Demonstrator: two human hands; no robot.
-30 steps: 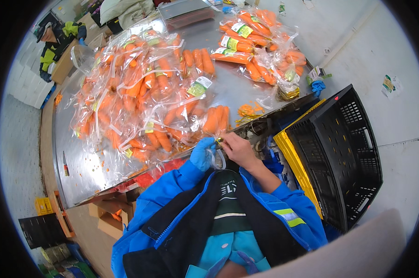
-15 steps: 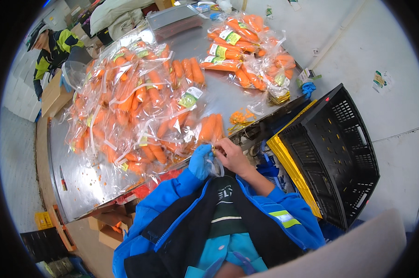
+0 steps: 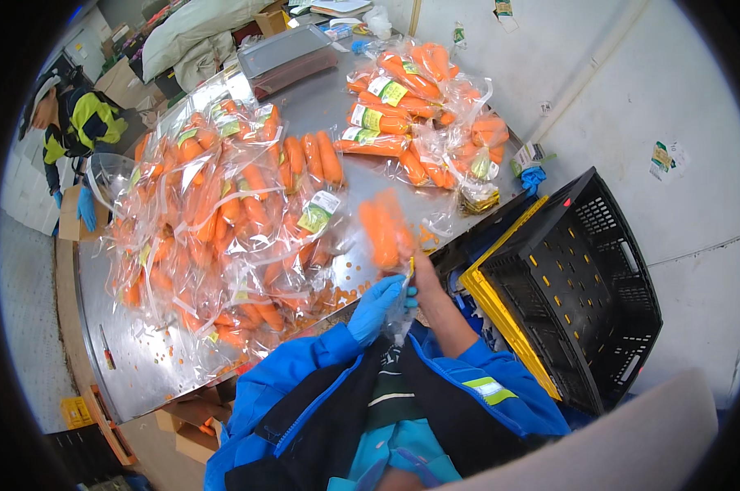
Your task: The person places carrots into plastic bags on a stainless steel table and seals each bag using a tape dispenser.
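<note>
A clear bag of carrots, blurred by motion, is held up at the near edge of the metal table. My left hand, in a blue glove, is closed around the bag's gathered plastic neck. My bare right hand also grips the neck just beside it, its fingers partly hidden behind the plastic. A small yellow strip shows at the neck between the hands. The loose bag end hangs down toward my jacket. Left of my hands, many bagged carrots lie in a wide heap.
More labelled carrot bags are stacked at the far right of the metal table. Orange scraps lie near the table edge. A black crate with a yellow one stands at my right. A person works beside a cardboard box at far left.
The bag of carrots has risen off the table, and both hands have shifted slightly right. My view has turned a little. The other person's gloved hands now show by the cardboard box.
</note>
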